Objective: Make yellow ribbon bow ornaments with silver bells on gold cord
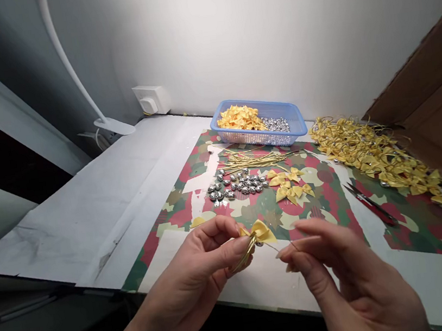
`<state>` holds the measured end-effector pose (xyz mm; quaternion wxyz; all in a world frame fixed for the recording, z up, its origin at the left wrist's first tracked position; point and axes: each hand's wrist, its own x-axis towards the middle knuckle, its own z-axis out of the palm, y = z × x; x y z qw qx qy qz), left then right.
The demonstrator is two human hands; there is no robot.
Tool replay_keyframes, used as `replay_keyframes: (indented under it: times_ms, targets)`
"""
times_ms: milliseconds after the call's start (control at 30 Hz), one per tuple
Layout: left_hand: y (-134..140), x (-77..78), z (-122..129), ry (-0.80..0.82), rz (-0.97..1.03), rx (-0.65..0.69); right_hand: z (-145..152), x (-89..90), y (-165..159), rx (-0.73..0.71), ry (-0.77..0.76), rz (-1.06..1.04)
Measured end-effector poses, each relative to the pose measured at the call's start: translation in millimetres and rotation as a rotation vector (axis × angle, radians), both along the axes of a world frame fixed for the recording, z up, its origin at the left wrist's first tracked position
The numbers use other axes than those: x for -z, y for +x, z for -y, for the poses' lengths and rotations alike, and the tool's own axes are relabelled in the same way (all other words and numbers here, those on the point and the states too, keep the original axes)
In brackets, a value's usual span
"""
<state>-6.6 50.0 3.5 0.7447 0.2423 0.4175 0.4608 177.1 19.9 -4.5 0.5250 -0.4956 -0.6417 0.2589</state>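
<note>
Between its thumb and fingers my left hand [214, 262] pinches a yellow ribbon bow [263, 231] together with gold cord strands [245, 255]. A small silver bell [259, 243] partly shows under the bow. To the right, the fingertips of my right hand [333, 264] are closed on a thin wire or thread [272, 247] that runs out from the bow. Beyond my hands lie loose yellow bows [292, 191], a cluster of silver jingle bells [248, 184] and a bundle of gold cords [255, 159] on the patterned cover.
A blue basket [301, 127] at the back holds yellow bows and small silver beads or bells. Finished-looking bows with cords form a heap [371, 150] at right. Dark-bladed snips [370, 203] lie beside it. A lamp base [114, 126] stands at left, a cardboard box [434, 75] at far right.
</note>
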Motion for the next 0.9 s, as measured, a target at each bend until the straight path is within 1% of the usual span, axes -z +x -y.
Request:
replay_keyframes:
  times_ms: [100, 200, 300, 367, 433, 467, 533, 600, 633, 667, 700, 800, 900]
  targets:
    - [-2, -1.0, 0, -0.039, 0.035, -0.016, -2, 1.5, -3, -0.053, 0.111, 0.165]
    - [-3, -0.3, 0, -0.033, 0.007, -0.023, -8, 2.5, 0, -0.082, 0.202, 0.225]
    - [-2, 3.6, 2, 0.040, -0.070, -0.041, -11, 2.1, 4, -0.058, 0.189, 0.224]
    - [0, 7.3, 3, 0.129, -0.159, -0.071, -11, 2.1, 4, -0.060, 0.143, 0.154]
    - [1, 10.4, 5, 0.210, -0.245, -0.105, -10, 4.2, 0, -0.076, 0.059, 0.043]
    - [2, 11.5, 5, 0.236, -0.273, -0.119, -8, 6.4, -2, -0.090, -0.010, -0.018]
    - [3, 12.4, 5, 0.263, -0.303, -0.138, -6, 12.2, -7, -0.153, -0.217, -0.128]
    - [3, 12.1, 4, 0.270, -0.345, -0.157, -5, 17.1, -7, -0.261, -0.446, -0.226]
    - [3, 11.7, 4, 0.272, -0.372, -0.162, -5, 18.1, -5, -0.304, -0.509, -0.251]
    - [3, 11.2, 5, 0.273, -0.394, -0.160, -7, 17.6, -1, -0.322, -0.520, -0.250]
    - [3, 10.6, 5, 0.278, -0.409, -0.152, -10, 15.6, 3, -0.313, -0.487, -0.225]
    - [5, 8.2, 10, 0.343, -0.453, -0.076, -22, 2.8, 15, -0.277, -0.298, -0.080]
    - [8, 3.7, 13, 0.441, -0.588, -0.014, -32, -9.1, 13, -0.333, -0.200, -0.029]
